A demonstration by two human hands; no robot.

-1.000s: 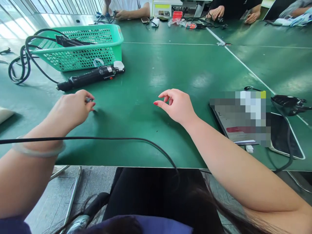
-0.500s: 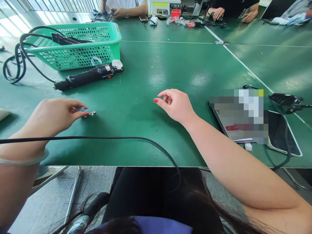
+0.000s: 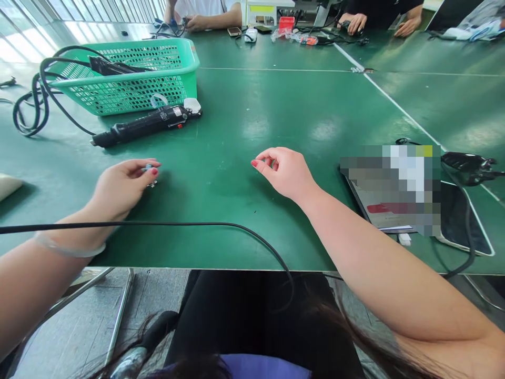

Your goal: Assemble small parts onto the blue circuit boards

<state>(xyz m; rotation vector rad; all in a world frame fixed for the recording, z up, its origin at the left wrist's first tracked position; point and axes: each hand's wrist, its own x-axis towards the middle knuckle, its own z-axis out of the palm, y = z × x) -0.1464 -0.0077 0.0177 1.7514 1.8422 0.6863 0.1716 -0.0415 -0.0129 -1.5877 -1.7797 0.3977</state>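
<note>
My left hand (image 3: 118, 187) is just above the green table, thumb and fingers pinched on a small silvery metal part (image 3: 152, 183). Most of that part is hidden by the fingers, with a bluish-grey bit showing between them; its exact kind cannot be made out. My right hand (image 3: 284, 171) rests near the middle of the table. Its fingers are loosely curled, the thumb a little apart from the forefinger, and nothing shows between them. Beyond my left hand lies a black electric screwdriver (image 3: 145, 125) with its cable attached.
A green perforated basket (image 3: 138, 95) holds a black corded item. One black cable (image 3: 189, 223) crosses in front of me over my left wrist. At right lie a partly blurred flat stack (image 3: 379, 195) and a dark-screened tablet (image 3: 461, 221). Co-workers' hands (image 3: 355, 23) are across the table.
My left hand has moved right and turned, still pinching the small metal part, which now sits more hidden in the fingers. My right hand stays in place.
</note>
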